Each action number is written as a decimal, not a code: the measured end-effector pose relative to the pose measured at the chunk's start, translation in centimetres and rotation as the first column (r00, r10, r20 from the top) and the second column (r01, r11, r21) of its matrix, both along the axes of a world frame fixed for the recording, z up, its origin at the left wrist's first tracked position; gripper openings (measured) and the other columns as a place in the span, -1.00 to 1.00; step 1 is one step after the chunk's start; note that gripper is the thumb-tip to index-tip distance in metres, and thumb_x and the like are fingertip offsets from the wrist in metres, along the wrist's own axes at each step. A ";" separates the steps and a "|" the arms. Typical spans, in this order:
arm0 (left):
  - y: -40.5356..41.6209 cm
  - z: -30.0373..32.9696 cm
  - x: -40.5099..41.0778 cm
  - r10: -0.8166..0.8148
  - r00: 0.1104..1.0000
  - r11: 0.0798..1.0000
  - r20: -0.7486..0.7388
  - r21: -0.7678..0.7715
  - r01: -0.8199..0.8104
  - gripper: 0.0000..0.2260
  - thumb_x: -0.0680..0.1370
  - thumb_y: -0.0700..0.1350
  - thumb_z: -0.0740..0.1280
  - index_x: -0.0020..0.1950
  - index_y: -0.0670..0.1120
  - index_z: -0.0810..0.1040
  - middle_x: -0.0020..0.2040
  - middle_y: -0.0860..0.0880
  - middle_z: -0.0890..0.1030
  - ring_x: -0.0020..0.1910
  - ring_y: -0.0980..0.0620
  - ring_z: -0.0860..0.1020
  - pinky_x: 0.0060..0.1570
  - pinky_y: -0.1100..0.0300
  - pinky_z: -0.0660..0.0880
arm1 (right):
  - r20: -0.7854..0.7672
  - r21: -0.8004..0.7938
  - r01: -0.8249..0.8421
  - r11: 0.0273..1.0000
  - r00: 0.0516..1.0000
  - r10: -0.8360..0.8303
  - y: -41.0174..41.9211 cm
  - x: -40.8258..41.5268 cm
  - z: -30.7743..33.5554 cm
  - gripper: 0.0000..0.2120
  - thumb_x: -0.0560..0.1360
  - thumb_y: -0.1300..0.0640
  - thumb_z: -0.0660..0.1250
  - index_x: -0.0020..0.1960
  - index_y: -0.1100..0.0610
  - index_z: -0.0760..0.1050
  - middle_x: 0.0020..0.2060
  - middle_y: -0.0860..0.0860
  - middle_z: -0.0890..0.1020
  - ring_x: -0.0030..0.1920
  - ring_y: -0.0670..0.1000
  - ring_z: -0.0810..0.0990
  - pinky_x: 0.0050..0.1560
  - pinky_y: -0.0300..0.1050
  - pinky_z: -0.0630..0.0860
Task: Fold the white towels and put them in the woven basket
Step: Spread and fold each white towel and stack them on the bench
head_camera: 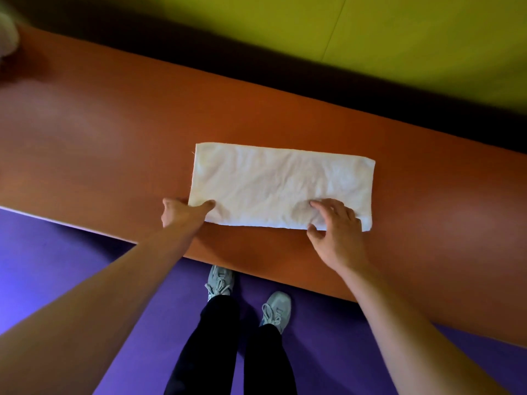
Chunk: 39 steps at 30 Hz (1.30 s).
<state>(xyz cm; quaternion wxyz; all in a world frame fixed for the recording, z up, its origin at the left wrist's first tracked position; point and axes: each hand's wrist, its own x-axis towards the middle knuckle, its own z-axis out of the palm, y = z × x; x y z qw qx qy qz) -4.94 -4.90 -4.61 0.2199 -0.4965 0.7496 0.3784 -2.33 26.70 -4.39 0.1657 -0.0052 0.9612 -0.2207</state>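
Observation:
A white towel [281,185] lies flat on the orange table [114,138], folded into a long rectangle. My left hand [182,212] pinches the towel's near left corner, thumb on top. My right hand [335,226] rests on the near edge toward the right end, fingers spread on the cloth and thumb at the hem. The woven basket is not in view.
A blurred white shape [7,32] sits at the far left edge of the table. Behind the table is a dark gap and a yellow-green wall [399,38]. My legs and grey shoes [248,295] stand on the purple floor at the table's near edge.

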 end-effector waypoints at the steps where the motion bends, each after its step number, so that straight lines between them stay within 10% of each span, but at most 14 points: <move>1: 0.1 0.2 -0.2 0.083 0.996 0.995 -0.022 0.054 -0.081 -0.26 0.06 0.24 0.60 0.10 -0.15 0.59 -0.08 -0.16 0.69 -0.28 -0.14 0.67 -0.28 0.01 0.64 | -0.011 0.011 0.012 1.000 1.000 -0.012 -0.4 0.3 -0.2 -0.54 0.51 0.01 0.39 0.39 -0.06 0.46 0.34 -0.09 0.49 0.31 0.08 0.47 0.27 0.08 0.43; 7: 1.4 2.6 -1.6 0.073 0.993 0.996 -0.096 0.057 -0.068 -0.86 0.41 -0.21 0.52 -0.09 -0.13 0.61 -0.13 -0.16 0.66 -0.26 -0.14 0.58 -0.21 0.09 0.53 | 0.037 -0.010 0.086 0.996 0.996 -0.086 -1.1 0.2 0.2 -0.55 0.51 -0.01 0.39 0.39 -0.06 0.47 0.34 -0.08 0.48 0.31 0.08 0.45 0.28 0.10 0.44; 13: 6.5 7.8 -1.8 -0.403 0.819 0.915 -0.409 -0.196 0.352 -0.71 0.42 -0.10 0.45 0.13 -0.02 0.57 0.01 0.03 0.63 -0.05 -0.01 0.57 -0.12 0.12 0.46 | 0.152 -0.232 0.242 0.942 0.966 -0.210 -1.3 -0.4 1.2 -0.62 0.61 -0.07 0.31 0.41 -0.07 0.43 0.27 -0.09 0.54 0.25 -0.04 0.52 0.32 0.02 0.45; 19: 15.0 7.6 -0.1 -0.617 0.564 0.754 -0.549 -0.207 0.624 -0.78 0.43 -0.12 0.45 0.02 0.00 0.51 -0.04 0.03 0.64 -0.16 -0.05 0.63 -0.26 -0.03 0.58 | 0.598 -0.649 0.686 0.330 0.727 -0.336 -1.9 -6.0 6.4 -0.45 0.55 -0.32 0.24 0.25 0.10 0.58 0.05 0.11 0.71 0.01 0.09 0.73 0.08 0.03 0.66; 26: 19.2 7.3 1.2 -0.697 0.424 0.580 -0.578 -0.107 0.808 -0.60 0.47 0.07 0.47 0.26 0.07 0.48 0.24 0.10 0.52 0.17 0.03 0.49 0.07 0.09 0.50 | 0.246 -0.457 0.606 0.651 0.790 -0.562 3.1 -7.3 5.7 -0.89 0.51 0.20 0.35 0.00 0.23 0.57 -0.15 0.16 0.66 -0.16 0.17 0.63 -0.22 0.04 0.55; 29: 17.8 6.2 1.1 -0.756 0.438 0.598 -0.486 -0.242 0.764 -0.69 0.54 -0.03 0.40 0.27 0.02 0.52 0.24 0.01 0.53 0.18 -0.07 0.45 0.16 0.05 0.43 | 0.226 -0.308 0.648 0.696 0.761 -0.608 5.1 -6.3 3.6 -0.79 0.55 0.15 0.37 0.17 0.14 0.52 -0.07 0.02 0.62 -0.11 0.04 0.59 -0.28 -0.21 0.43; 34: 14.9 3.2 0.1 -0.697 0.644 0.704 -0.316 -0.130 0.698 -0.57 0.58 -0.08 0.34 0.43 0.02 0.35 0.27 -0.09 0.46 0.28 -0.14 0.41 0.21 0.06 0.34 | 0.254 -0.051 0.662 0.748 0.733 -0.631 6.0 -3.5 0.2 -0.30 0.30 -0.38 0.32 0.29 0.01 0.41 0.19 0.05 0.58 0.08 0.16 0.64 -0.03 0.10 0.65; 39: 14.6 2.2 -1.0 -0.491 0.828 0.848 -0.270 0.071 0.525 -0.44 0.54 0.08 0.43 0.47 0.02 0.31 0.32 -0.02 0.53 0.25 -0.07 0.53 0.24 -0.09 0.53 | 0.383 -0.158 0.782 0.603 0.612 -0.692 4.9 -2.3 -0.1 -0.49 0.42 -0.14 0.50 0.19 0.12 0.42 0.10 0.07 0.60 -0.03 0.12 0.65 -0.23 -0.07 0.58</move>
